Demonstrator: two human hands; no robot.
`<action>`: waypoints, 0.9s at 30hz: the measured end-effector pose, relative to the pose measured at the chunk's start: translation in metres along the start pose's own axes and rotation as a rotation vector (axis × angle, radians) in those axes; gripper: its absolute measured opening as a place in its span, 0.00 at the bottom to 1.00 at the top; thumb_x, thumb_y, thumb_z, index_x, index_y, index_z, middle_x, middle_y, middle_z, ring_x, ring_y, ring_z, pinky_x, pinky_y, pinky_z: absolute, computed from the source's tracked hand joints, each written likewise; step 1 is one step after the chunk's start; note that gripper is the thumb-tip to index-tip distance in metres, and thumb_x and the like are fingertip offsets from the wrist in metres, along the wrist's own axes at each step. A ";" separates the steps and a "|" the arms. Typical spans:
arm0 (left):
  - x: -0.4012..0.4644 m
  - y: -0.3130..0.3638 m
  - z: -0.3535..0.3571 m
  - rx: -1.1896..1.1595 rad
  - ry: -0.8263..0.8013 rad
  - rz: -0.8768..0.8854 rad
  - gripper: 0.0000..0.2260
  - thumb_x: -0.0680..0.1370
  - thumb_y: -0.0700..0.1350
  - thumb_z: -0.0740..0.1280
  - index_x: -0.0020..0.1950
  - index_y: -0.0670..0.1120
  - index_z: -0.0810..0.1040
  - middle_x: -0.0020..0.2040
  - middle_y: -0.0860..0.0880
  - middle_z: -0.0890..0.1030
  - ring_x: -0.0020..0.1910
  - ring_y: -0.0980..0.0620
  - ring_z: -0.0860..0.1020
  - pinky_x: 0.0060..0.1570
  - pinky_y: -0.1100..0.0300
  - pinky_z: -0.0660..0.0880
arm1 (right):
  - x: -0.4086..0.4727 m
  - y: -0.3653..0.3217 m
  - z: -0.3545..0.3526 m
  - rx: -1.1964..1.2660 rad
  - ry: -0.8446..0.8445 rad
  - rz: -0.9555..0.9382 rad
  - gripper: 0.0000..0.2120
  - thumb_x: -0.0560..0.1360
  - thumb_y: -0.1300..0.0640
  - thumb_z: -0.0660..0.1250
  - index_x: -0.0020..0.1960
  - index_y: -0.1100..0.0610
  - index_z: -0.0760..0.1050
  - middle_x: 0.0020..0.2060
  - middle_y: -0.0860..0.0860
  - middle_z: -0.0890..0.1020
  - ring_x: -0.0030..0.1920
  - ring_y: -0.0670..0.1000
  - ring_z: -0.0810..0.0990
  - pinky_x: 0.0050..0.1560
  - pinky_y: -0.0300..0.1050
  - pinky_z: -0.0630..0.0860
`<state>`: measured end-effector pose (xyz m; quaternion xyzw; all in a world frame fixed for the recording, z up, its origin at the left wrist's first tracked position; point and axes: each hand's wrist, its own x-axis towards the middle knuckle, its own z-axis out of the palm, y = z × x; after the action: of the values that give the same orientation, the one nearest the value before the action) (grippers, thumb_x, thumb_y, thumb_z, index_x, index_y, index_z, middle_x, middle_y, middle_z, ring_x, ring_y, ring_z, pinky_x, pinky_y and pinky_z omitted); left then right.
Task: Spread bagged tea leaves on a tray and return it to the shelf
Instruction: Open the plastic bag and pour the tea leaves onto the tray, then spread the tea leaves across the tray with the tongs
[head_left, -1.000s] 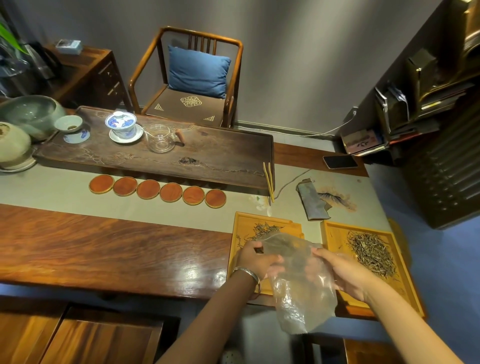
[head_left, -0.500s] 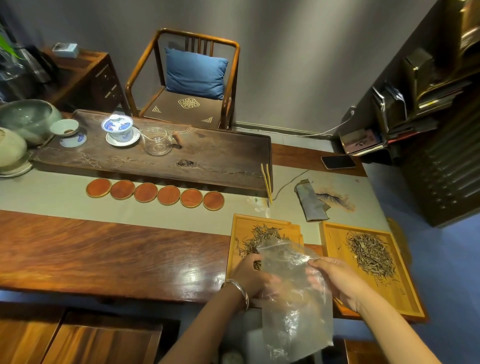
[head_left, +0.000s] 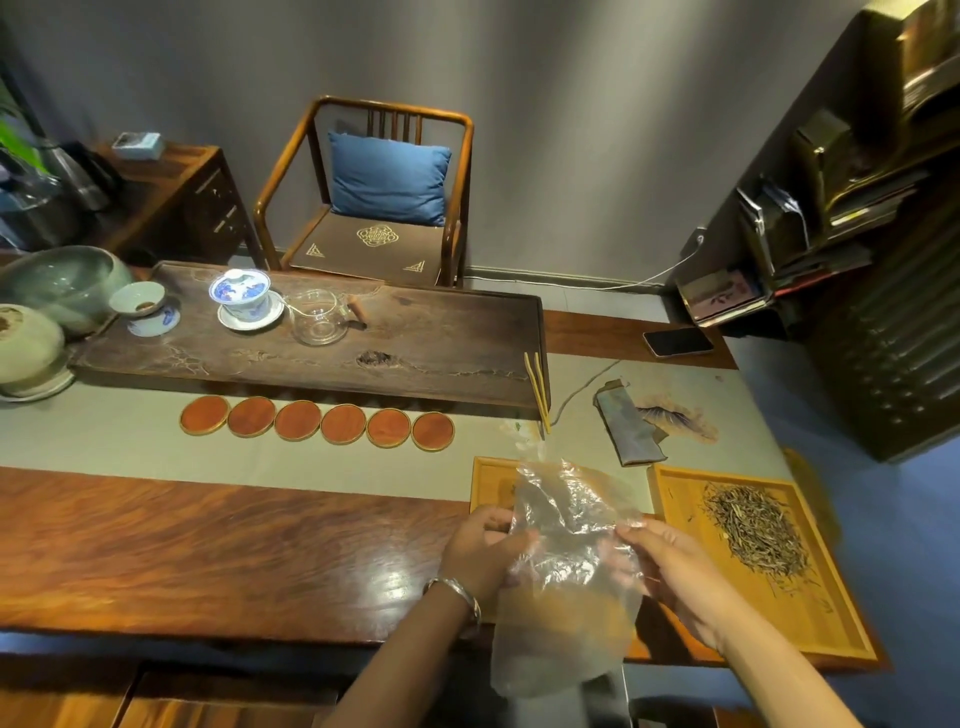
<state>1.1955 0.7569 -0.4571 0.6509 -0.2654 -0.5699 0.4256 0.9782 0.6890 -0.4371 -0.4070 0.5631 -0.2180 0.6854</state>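
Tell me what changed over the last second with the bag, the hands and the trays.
Both hands, the left hand and right hand, raised the clear plastic bag, whose top now hides the tea on the left tray. Neither hand let go. The right tray, its tea leaves and the coasters stayed put.

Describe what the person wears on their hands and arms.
Both forearms are bare, with no sleeves in view. The left hand has no glove; a plain silver-coloured bangle circles its wrist. The right hand is also ungloved, and its wrist is bare: no watch, band or bracelet. No rings can be made out on either hand.
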 end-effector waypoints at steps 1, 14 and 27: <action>0.004 0.002 -0.006 0.042 0.073 0.048 0.06 0.72 0.41 0.72 0.41 0.50 0.76 0.46 0.46 0.81 0.39 0.51 0.78 0.30 0.67 0.74 | 0.002 -0.004 0.007 -0.008 0.000 -0.023 0.09 0.76 0.59 0.65 0.51 0.64 0.80 0.40 0.57 0.84 0.37 0.50 0.83 0.35 0.39 0.79; 0.061 0.028 -0.137 0.082 0.452 0.259 0.04 0.74 0.44 0.70 0.40 0.49 0.79 0.34 0.49 0.78 0.33 0.50 0.75 0.30 0.60 0.70 | 0.101 -0.053 0.146 -0.206 0.033 -0.127 0.07 0.76 0.65 0.65 0.52 0.66 0.78 0.33 0.54 0.78 0.31 0.49 0.74 0.31 0.40 0.73; 0.121 -0.039 -0.191 0.317 0.566 0.105 0.11 0.73 0.37 0.62 0.42 0.51 0.81 0.39 0.53 0.82 0.40 0.50 0.80 0.37 0.61 0.73 | 0.178 0.006 0.207 -0.840 0.076 -0.288 0.06 0.71 0.54 0.65 0.38 0.47 0.70 0.34 0.43 0.75 0.38 0.47 0.75 0.35 0.39 0.69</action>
<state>1.4001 0.7244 -0.5552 0.8271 -0.2550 -0.2951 0.4047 1.2218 0.6222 -0.5406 -0.7161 0.5653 -0.0784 0.4019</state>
